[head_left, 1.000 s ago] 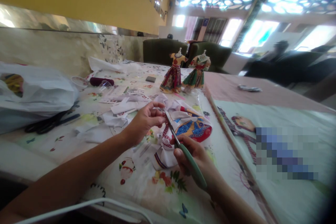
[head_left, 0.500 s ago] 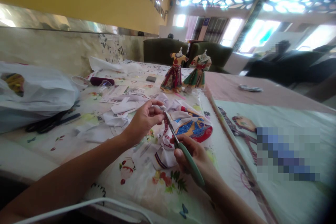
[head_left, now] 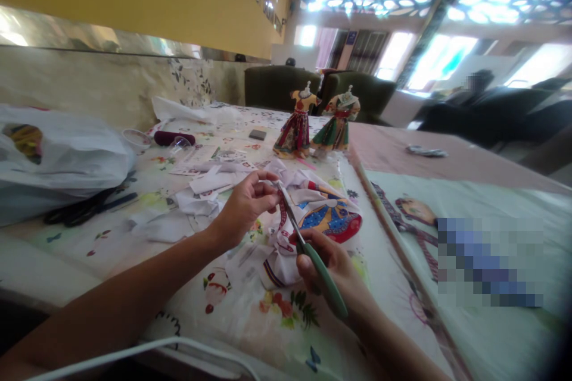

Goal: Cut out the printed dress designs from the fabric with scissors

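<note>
My right hand [head_left: 328, 262] is closed around the green handles of a pair of scissors [head_left: 322, 278], whose metal blades point up and to the left. At the blade tips my left hand [head_left: 257, 196] pinches the end of a narrow red patterned fabric strip [head_left: 283, 214]. The strip hangs down beside the blades onto white cloth. Just right of the blades lies a printed fabric piece [head_left: 330, 214] in blue, yellow and red. White fabric scraps [head_left: 196, 202] are spread left of and behind my left hand.
Two small dresses on stands, one maroon [head_left: 297, 125] and one green [head_left: 335, 125], stand at the back. A white plastic bag [head_left: 62, 149] is at left, near black scissors [head_left: 75, 211]. A dark red cylindrical case [head_left: 174, 138] lies behind. A white cable [head_left: 179, 342] crosses the front.
Both hands stay almost in the same place. The scissor blades look slightly closer together at the strip's end.
</note>
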Demonstrator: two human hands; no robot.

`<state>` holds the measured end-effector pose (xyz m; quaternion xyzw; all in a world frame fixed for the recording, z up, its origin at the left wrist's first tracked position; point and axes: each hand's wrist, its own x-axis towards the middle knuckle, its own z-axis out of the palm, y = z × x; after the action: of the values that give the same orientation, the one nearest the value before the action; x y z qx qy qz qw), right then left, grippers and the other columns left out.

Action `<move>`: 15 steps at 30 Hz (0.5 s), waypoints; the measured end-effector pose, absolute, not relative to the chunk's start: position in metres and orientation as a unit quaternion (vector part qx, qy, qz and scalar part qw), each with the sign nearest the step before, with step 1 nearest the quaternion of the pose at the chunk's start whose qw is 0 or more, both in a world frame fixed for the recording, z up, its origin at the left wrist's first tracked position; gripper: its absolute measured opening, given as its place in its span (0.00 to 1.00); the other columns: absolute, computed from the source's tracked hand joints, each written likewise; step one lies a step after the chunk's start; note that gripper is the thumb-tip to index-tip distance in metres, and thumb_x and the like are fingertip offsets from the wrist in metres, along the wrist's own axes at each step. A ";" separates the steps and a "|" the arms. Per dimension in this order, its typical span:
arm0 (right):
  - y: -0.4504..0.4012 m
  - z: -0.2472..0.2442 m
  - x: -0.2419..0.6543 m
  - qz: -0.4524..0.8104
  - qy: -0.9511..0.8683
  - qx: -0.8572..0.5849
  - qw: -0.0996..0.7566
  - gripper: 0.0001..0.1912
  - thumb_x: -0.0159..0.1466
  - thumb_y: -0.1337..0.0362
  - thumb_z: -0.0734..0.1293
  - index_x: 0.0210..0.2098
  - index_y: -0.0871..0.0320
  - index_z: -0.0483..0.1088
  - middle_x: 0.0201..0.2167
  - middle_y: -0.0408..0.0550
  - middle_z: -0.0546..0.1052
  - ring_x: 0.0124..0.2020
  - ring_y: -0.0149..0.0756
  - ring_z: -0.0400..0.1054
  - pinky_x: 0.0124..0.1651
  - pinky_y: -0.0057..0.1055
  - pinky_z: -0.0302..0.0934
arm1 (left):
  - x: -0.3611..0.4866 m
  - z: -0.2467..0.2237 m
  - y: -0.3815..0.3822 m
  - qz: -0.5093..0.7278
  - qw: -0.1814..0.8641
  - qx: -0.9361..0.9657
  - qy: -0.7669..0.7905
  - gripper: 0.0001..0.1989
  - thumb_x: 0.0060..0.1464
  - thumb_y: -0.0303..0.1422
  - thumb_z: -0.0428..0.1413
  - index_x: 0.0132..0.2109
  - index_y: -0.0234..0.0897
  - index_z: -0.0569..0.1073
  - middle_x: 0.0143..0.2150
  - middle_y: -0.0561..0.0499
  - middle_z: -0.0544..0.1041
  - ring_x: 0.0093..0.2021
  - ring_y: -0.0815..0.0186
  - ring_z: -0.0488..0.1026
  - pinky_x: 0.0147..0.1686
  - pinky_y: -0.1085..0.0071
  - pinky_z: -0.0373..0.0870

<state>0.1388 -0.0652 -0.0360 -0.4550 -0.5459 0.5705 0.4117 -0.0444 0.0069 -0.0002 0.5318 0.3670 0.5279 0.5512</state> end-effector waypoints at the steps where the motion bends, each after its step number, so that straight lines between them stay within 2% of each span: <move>1: -0.065 -0.036 0.139 0.572 -0.544 -0.456 0.412 0.29 0.52 0.45 0.77 0.43 0.57 0.70 0.23 0.35 0.64 0.19 0.26 0.57 0.21 0.26 0.51 | -0.044 0.000 0.007 0.529 0.550 0.531 0.368 0.18 0.47 0.31 0.64 0.45 0.36 0.70 0.29 0.56 0.74 0.28 0.70 0.69 0.34 0.70 0.65; 9: -0.065 -0.035 0.139 0.588 -0.536 -0.445 0.411 0.28 0.51 0.46 0.77 0.41 0.58 0.69 0.20 0.34 0.63 0.18 0.26 0.55 0.20 0.25 0.49 | -0.043 0.003 0.004 0.532 0.517 0.548 0.386 0.17 0.48 0.30 0.62 0.45 0.36 0.69 0.27 0.57 0.73 0.29 0.71 0.69 0.34 0.71 0.66; 15: -0.066 -0.035 0.139 0.588 -0.540 -0.441 0.411 0.29 0.53 0.45 0.77 0.43 0.58 0.69 0.20 0.34 0.63 0.18 0.26 0.55 0.20 0.25 0.50 | -0.042 0.000 0.005 0.529 0.546 0.526 0.382 0.17 0.47 0.31 0.63 0.45 0.35 0.70 0.27 0.56 0.74 0.27 0.70 0.69 0.33 0.70 0.65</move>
<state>0.1385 -0.0660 -0.0354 -0.4405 -0.5400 0.5876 0.4111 -0.0421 0.0053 0.0002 0.5260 0.3815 0.5288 0.5460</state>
